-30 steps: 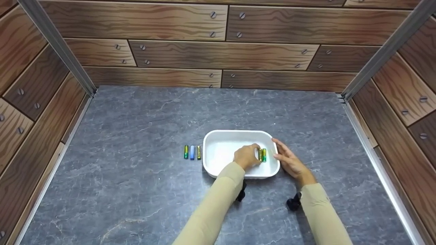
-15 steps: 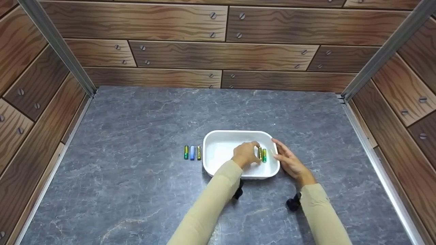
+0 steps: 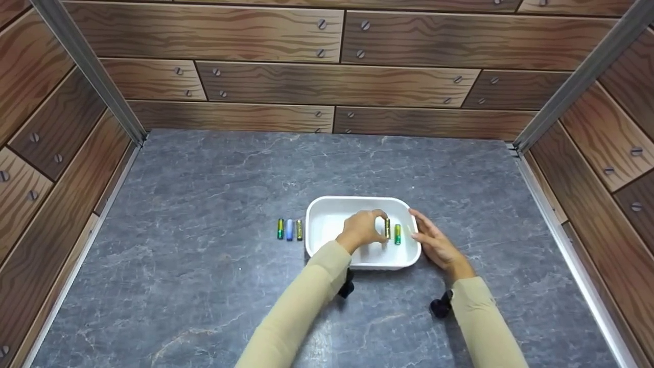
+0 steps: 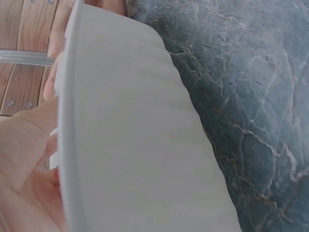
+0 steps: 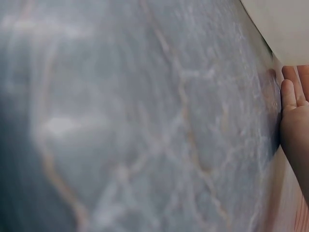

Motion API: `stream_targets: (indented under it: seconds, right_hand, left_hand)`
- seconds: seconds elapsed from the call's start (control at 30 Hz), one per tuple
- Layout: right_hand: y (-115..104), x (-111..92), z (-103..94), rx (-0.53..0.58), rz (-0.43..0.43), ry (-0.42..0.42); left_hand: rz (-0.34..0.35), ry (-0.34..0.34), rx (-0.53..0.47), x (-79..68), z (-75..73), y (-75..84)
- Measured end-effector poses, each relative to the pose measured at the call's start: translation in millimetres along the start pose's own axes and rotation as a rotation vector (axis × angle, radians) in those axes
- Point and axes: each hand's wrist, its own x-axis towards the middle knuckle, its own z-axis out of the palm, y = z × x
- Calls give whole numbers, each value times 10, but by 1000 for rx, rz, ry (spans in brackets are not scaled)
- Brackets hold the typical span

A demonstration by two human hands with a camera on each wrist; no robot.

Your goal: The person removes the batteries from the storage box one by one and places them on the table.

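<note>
Head view: the left hand [image 3: 361, 228], reaching into the white tray [image 3: 332, 227], pinches a gold-coloured battery [image 3: 388, 228] lengthwise between thumb and finger. Beside it in the tray, toward the right end and apart from the held one, lies a green-and-yellow battery [image 3: 397, 234]. The right hand [image 3: 438, 249] has its fingers extended, touching the tray's right end. On the grey, marble-patterned bench [image 3: 204, 194], just left of the tray, three more lie in a row: a green-and-gold battery [image 3: 280, 229], a blue battery [image 3: 289, 230] and, nearest the tray, a dark gold battery [image 3: 299, 230]. Both arms wear beige sleeves [image 3: 294, 306]; wood-plank walls [image 3: 265, 84] stand behind.

Left wrist view: the tray's outer side fills the middle, with the left hand partly visible past its rim; its grip is hidden here.

Right wrist view: mostly blurred bench, with the right hand's straight fingers by the tray at the right edge.
</note>
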Motion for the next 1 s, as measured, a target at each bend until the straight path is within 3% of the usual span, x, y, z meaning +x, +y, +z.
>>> stream_targets:
  seconds: [1.0]
  right_hand:
    - [-14,0,5,5,29,16]
  left_hand:
    - [125,88,-95,-347,-263,-291]
